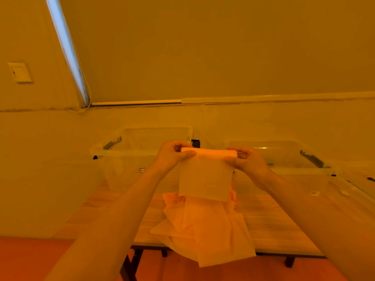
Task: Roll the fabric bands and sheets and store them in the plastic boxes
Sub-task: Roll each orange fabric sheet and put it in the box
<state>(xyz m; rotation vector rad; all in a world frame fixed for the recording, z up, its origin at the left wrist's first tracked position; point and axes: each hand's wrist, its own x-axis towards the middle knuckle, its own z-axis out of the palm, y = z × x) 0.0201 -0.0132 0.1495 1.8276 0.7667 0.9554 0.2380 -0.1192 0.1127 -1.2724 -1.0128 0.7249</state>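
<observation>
The left hand (172, 154) has its fingers curled over the top of a half-rolled fabric band (207, 171) and its thumb laid along the front of the roll, so it grips the roll's left end. The right hand (246, 159) grips the right end the same way, thumb on the front and fingers wrapped behind. The roll lies level between the two hands, held up in the air in front of the person, and the loose part of the band hangs straight down from it as a flat pale sheet. Both bare forearms reach in from the lower corners of the view. Under the hanging band a pile of orange fabric (205, 226) lies crumpled on a wooden table (284, 224), with one long strip drooping over the table's near edge. Two clear plastic boxes stand on the table behind the hands: the left box (121, 153) just behind the left hand, the right box (288, 159) behind the right hand; both are open at the top, with dark clips on their outer sides. Behind them is a plain wall with a drawn window blind (223, 47) and a wall switch (19, 72) to the far left.
</observation>
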